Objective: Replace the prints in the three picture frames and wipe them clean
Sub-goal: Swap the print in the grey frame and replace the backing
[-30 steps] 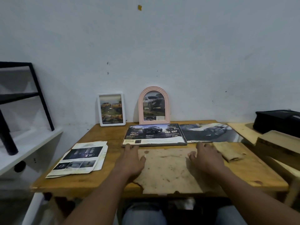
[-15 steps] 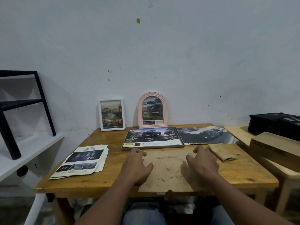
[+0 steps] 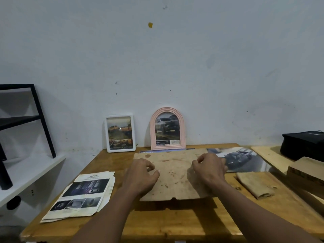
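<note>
The left hand (image 3: 142, 174) and right hand (image 3: 208, 171) rest half-curled on the backing board (image 3: 173, 179), gripping nothing visibly. Uneven pressing could slide the print (image 3: 166, 150) beneath, leaving it crooked.

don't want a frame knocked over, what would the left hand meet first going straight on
Past the backing board, the left hand likely meets the pink arched frame; depth is unclear.

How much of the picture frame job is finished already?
The white frame and the pink arched frame stand by the wall holding car prints, so look done. The left hand and right hand rest on a backing board over the flat third frame. Closing it and wiping remain; the cloth lies aside.
</note>
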`<action>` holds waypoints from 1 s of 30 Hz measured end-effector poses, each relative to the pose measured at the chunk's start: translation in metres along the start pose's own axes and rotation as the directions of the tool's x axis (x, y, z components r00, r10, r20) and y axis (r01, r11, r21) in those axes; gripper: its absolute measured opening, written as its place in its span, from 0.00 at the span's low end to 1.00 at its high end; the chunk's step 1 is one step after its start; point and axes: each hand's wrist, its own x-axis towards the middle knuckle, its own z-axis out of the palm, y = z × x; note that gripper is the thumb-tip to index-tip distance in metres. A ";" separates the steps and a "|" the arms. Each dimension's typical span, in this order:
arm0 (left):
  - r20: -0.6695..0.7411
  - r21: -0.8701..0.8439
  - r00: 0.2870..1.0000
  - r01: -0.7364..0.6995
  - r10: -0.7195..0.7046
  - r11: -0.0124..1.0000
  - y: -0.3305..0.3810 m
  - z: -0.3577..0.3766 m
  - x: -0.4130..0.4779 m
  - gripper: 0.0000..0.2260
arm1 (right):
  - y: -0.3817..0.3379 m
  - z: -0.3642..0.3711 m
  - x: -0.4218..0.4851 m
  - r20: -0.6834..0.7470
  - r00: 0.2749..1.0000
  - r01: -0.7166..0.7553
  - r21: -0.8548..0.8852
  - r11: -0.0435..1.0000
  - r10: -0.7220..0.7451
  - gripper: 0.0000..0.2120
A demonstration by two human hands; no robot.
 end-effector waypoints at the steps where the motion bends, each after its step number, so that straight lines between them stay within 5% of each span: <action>1: 0.006 0.001 1.000 0.002 -0.002 1.000 -0.001 0.001 0.009 0.15 | -0.002 0.007 0.008 0.003 1.000 -0.009 -0.005 1.000 0.009 0.09; 13: 0.124 -0.080 0.991 0.064 -0.053 0.995 -0.033 0.051 0.126 0.15 | -0.003 0.088 0.112 0.069 0.997 -0.040 -0.040 0.998 0.043 0.11; 20: 0.156 -0.027 0.988 0.018 -0.014 0.999 -0.052 0.070 0.131 0.20 | 0.018 0.106 0.115 0.135 0.990 -0.034 -0.103 0.994 0.048 0.08; 30: 0.109 -0.104 0.977 0.195 -0.183 0.975 -0.067 0.074 0.129 0.20 | 0.015 0.110 0.111 0.144 0.989 0.045 -0.115 0.992 -0.028 0.08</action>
